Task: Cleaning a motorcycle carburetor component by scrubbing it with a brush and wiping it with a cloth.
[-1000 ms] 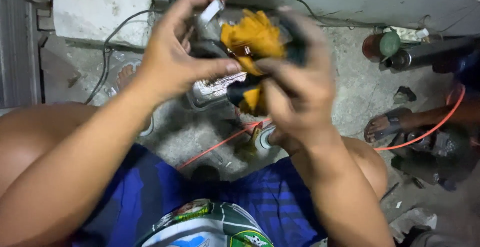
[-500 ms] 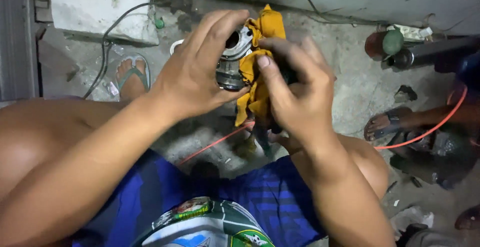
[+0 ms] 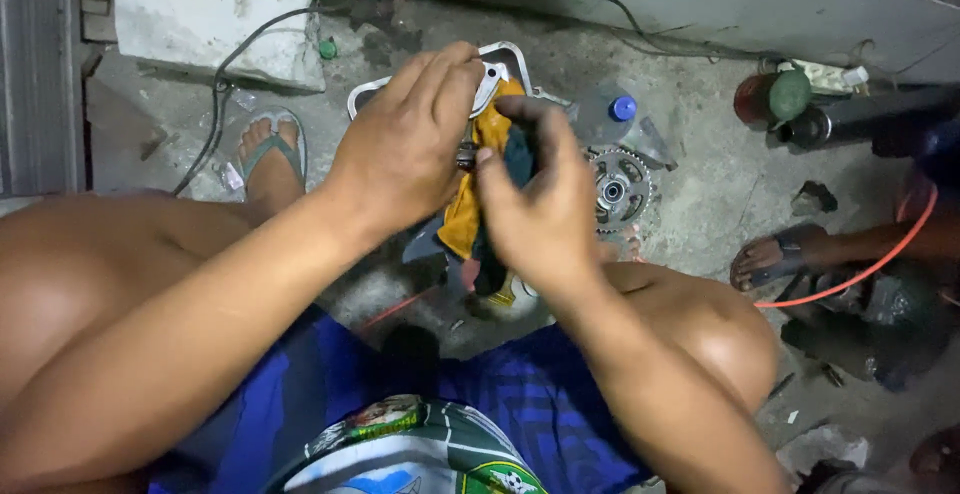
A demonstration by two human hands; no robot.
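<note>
Head view: left hand [image 3: 405,154] clenched over small metal part [image 3: 466,154], mid-air above floor [image 3: 700,214]. Right hand [image 3: 535,209] fingers pinch yellow rag [image 3: 470,216] against it. Advice: steady part, wipe with short strokes.

Between the hands, the rag [image 3: 470,204] is mustard yellow with a dark teal patch. Right of them a clear bottle [image 3: 608,119] has a blue cap, and the sprocket [image 3: 614,190] is grey metal. Below them the shorts [image 3: 560,409] are blue striped; a hose [image 3: 870,259] far right is orange-red.
</note>
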